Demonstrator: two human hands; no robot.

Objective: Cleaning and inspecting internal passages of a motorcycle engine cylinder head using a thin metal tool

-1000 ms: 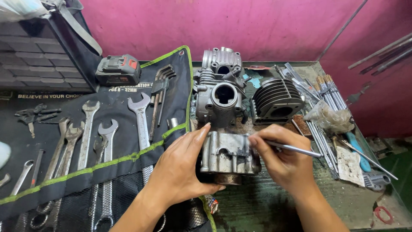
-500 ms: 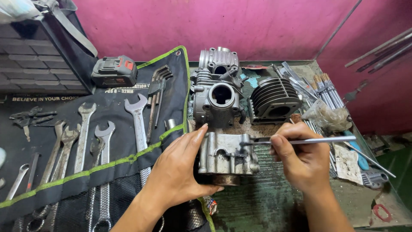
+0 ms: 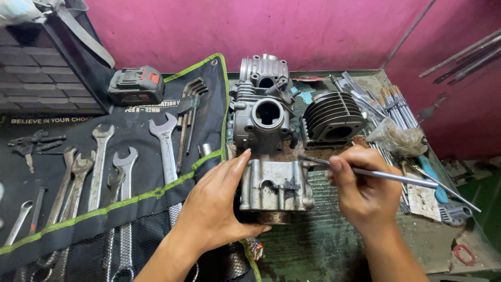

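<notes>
my left hand point(image 3: 216, 209) clasps the grey engine casting point(image 3: 275, 189) on the bench beside it while my right hand point(image 3: 365, 193) pinches a thin metal rod point(image 3: 376, 174) whose tip could slip and gouge the casting.

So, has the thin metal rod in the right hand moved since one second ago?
Yes. The metal rod rose and swung leftward; its tip now touches the metal engine part.

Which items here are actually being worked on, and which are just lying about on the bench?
In hand:
- grey metal engine casting, steadied by the left hand
- thin metal rod, held by the right hand, tip at the casting

Lying about:
- finned cylinder
- engine block behind
- spanners in tool roll
- battery pack
</notes>
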